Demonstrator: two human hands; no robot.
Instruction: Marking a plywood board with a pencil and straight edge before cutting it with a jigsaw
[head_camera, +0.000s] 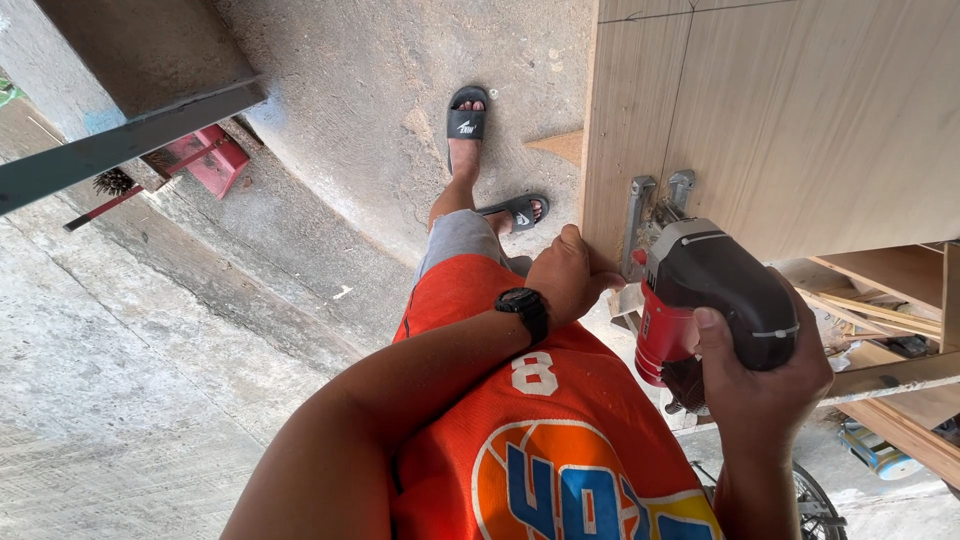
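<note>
Plywood, a broad pale sheet (800, 120) with thin pencil lines on it, fills the space ahead of both hands, and its near edge runs straight down past the left hand (565, 275). That hand is curled over the edge, fingers wrapped behind the board and thumb on the face, a black wristwatch (525, 305) just behind it. Just to the right, the right hand (760, 375) is closed tight around the grip of a red and dark grey electric jigsaw (700, 290), whose metal shoe (655, 205) lies flat on the board close to the edge; the blade itself is hidden.

Left of the left hand the bare concrete floor (380, 110) lies open, with only the person's feet in black slide sandals (468, 115) on it. Farther left sit a red metal bracket (210, 160) and a grey steel beam (120, 145). Right of and below the right hand, loose wooden battens (880, 310) and offcuts crowd under the board, and a wheel rim shows near the wrist.
</note>
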